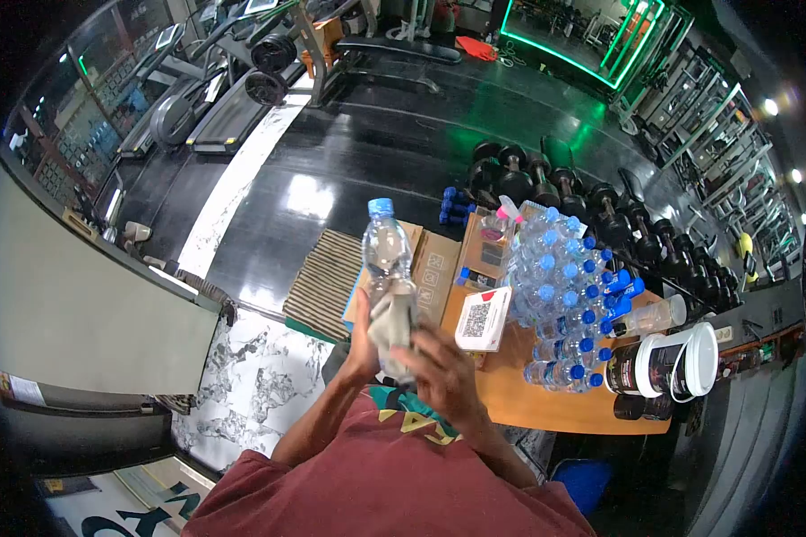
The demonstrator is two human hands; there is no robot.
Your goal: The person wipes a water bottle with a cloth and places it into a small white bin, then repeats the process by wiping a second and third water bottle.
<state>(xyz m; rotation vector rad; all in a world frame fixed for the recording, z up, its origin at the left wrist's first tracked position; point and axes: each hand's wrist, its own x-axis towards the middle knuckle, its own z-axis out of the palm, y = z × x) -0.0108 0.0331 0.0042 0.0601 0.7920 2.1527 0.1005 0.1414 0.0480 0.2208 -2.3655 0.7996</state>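
Water bottle [385, 246] upright before the chest, above the counter [528, 394]; left hand [364, 345] wraps its base, right hand [443, 371] presses a cloth [394, 324] against it; probably light, thin-walled, slippery; best gripped low.

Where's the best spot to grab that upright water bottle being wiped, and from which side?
Grip the bare upper body of the water bottle, just below the blue cap, probably from the side. It stands upright, and the left hand, right hand and grey cloth cover its lower half.
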